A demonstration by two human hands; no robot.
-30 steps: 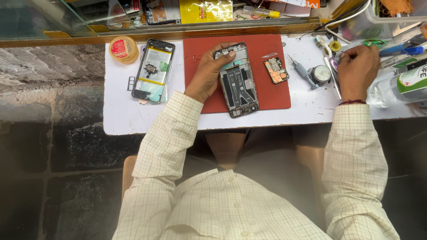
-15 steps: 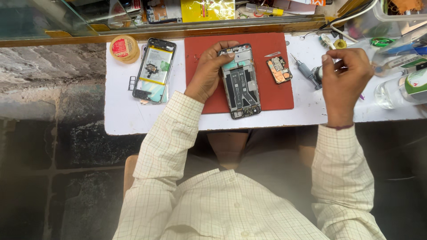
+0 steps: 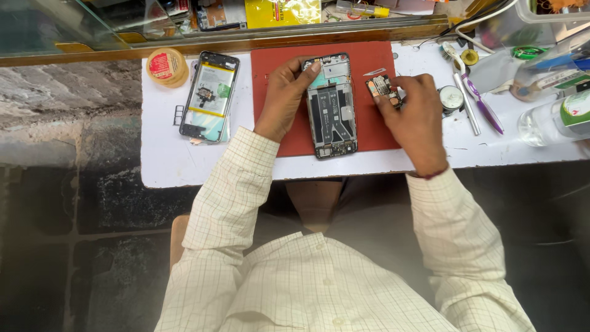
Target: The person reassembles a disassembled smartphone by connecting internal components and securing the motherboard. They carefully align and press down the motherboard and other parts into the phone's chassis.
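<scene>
right hand (image 3: 413, 114) just swung in from the tool pile, fingertips now pinching the small circuit board (image 3: 382, 87) | left hand (image 3: 284, 98) pins the opened phone (image 3: 332, 104) on the red mat (image 3: 270, 80), between both hands | board work's on

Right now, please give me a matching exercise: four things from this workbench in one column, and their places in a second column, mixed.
Things:
1. opened phone
2. small circuit board
3. round tape roll
4. purple toothbrush

Places:
A. on the white table, far left of the red mat
B. at the fingertips of the right hand
C. on the white table, right of the mat
D. in the middle of the mat, steadied by the left hand

Pairs: 1-D, 2-B, 3-A, 4-C
</scene>
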